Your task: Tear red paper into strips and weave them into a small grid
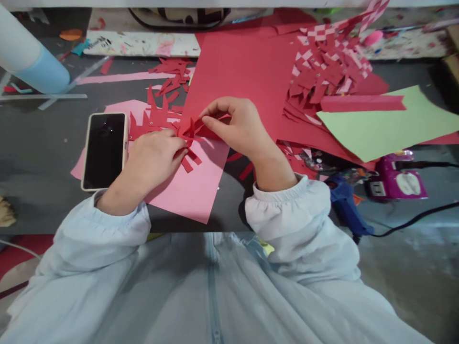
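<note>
On the pink paper sheet (201,191) lies a folded red paper cut-out (186,128) with narrow strips sticking out. My left hand (156,153) rests on its left side, with curled fingers and the thumb gripping it down against the sheet. From the right, my right hand (238,122) pinches a thin red piece at the cut-out's edge between thumb and forefinger; the fingertips partly cover it. More red paper pieces (150,114) with pointed ends and small eye dots lie just beyond my left hand.
A phone (105,150) lies left of my left hand. Behind my hands is a large red sheet (244,71); to its right are a heap of red-and-pink woven paper figures (322,67) and a green sheet (390,122). A blue glue gun (346,203) with a cord lies at the right.
</note>
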Demonstrator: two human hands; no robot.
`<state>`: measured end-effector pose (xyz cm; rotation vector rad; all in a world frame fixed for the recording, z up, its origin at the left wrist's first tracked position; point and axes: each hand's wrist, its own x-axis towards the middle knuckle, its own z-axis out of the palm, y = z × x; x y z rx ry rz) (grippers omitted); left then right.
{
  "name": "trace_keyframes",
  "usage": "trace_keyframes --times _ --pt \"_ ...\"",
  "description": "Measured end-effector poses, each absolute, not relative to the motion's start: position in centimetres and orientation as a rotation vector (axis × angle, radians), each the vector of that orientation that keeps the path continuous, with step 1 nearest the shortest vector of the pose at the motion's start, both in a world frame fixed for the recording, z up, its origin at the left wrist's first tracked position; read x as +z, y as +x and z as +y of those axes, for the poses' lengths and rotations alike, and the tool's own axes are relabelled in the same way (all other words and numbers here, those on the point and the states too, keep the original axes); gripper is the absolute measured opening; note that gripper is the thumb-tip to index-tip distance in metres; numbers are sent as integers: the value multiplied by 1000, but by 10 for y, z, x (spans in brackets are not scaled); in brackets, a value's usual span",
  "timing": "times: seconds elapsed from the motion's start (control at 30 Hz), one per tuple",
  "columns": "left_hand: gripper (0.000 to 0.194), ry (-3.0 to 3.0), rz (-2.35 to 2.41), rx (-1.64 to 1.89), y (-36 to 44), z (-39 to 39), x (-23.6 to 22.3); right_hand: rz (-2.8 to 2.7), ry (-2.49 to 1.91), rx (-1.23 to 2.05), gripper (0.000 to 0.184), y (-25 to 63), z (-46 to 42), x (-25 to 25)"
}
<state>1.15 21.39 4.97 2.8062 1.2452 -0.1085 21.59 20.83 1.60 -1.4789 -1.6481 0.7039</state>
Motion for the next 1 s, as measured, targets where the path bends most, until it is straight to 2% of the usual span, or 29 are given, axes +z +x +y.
trace_keyframes --times 0.23,0.43,0.67,1.0 --pt "39 2819 1174 -246 15 214 52 -1636 -1441 700 9 213 206 19" --pt "41 2854 1148 -230 15 216 48 -1732 -1444 674 17 215 205 21" --pt "39 2776 1259 -171 12 215 55 -1849 -1440 685 8 220 203 22" --pt "38 2768 1305 -166 11 216 56 -2070 -1297 724 10 219 200 24"
